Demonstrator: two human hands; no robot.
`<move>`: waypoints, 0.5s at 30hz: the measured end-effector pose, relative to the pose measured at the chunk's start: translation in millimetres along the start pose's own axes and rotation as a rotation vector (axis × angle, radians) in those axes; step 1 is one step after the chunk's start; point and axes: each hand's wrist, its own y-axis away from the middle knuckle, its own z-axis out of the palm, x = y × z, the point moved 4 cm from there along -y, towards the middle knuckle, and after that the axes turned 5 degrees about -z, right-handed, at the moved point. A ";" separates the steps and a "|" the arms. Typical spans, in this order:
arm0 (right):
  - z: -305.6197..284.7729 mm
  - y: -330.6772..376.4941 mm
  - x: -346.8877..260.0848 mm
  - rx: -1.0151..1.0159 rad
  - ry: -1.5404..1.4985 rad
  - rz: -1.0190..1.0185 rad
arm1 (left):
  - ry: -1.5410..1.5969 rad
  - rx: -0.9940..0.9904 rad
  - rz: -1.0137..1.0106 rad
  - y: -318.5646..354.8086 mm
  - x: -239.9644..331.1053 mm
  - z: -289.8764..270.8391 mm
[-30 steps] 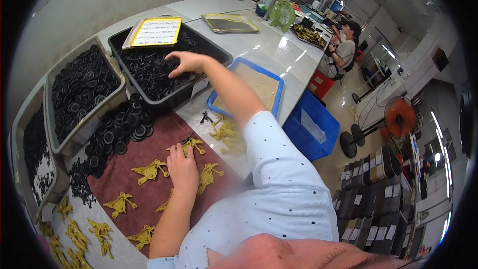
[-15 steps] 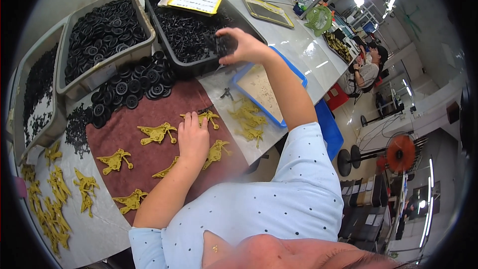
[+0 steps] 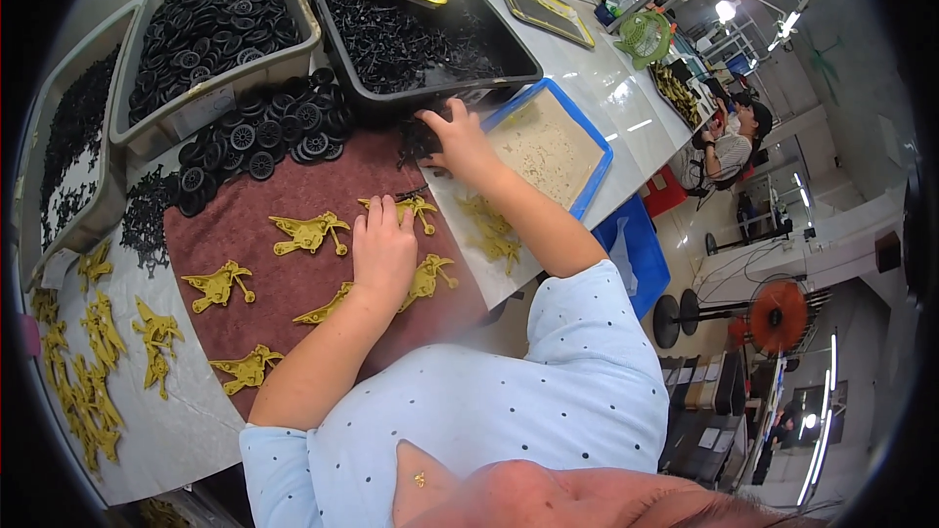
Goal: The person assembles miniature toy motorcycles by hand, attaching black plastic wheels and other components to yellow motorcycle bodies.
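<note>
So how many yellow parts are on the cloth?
6: one part under the left hand, one right of its forearm, one partly behind it, three to the left. More may be hidden.

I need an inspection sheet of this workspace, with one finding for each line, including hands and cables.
Surface: pale table; reddish-brown cloth lying on it.
Work things: yellow parts spaced on the cloth; black pieces in the right hand.
Clutter: loose black wheels heaped at the cloth's far edge; loose yellow parts at left.
Left hand: resting on one yellow part.
Right hand: curled around those pieces, near the black bin.
Cables: nothing seen among the work things; farther off, too small to tell.
Surroundings: people in the background, green fan, orange fan.
</note>
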 end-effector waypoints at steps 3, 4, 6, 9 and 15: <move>-2.9 -3.6 11.5 -0.040 -0.074 -0.007 | 0.000 -0.004 0.003 -0.2 0.7 0.9; -5.3 -6.4 15.2 -0.099 -0.143 -0.060 | 0.002 -0.007 0.001 -0.5 0.8 -0.6; -19.1 -5.7 11.1 -0.196 -0.243 -0.104 | 0.006 -0.016 -0.008 0.2 -0.6 0.2; -41.3 -11.3 20.8 -0.208 -0.307 -0.219 | 0.000 -0.007 -0.004 -0.1 0.0 0.3; -44.4 -14.3 54.3 -0.050 -0.377 -0.069 | -0.012 0.023 0.001 -0.4 1.2 -2.3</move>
